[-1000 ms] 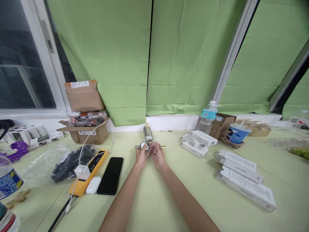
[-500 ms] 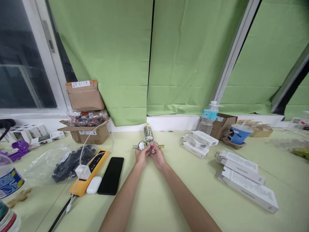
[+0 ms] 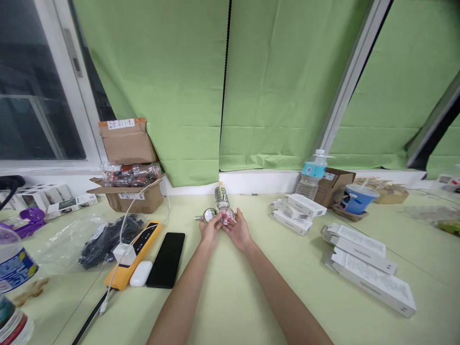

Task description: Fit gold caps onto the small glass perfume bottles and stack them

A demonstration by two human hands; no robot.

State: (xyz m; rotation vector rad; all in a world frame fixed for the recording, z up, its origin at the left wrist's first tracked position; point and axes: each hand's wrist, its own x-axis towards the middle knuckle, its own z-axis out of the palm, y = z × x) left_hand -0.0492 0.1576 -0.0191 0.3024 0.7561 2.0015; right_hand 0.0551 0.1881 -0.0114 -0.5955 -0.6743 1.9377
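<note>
Head view: the left hand (image 3: 209, 233) has its fingers bent at the left edge of a round pink thing (image 3: 226, 215); whether they grip it, I cannot tell. The right hand (image 3: 240, 234) is loose, with fingers spread at the right side. So this thing lies between both hands' fingertips. Just left is a round whitish thing (image 3: 209, 214); behind, a container (image 3: 221, 197); farther left, a phone (image 3: 166, 260).

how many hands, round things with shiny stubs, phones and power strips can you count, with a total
Hands: 2 (left hand, right hand)
Round things with shiny stubs: 2 (white round thing, pink round thing)
phone: 1
power strip: 1
Total: 6
</note>
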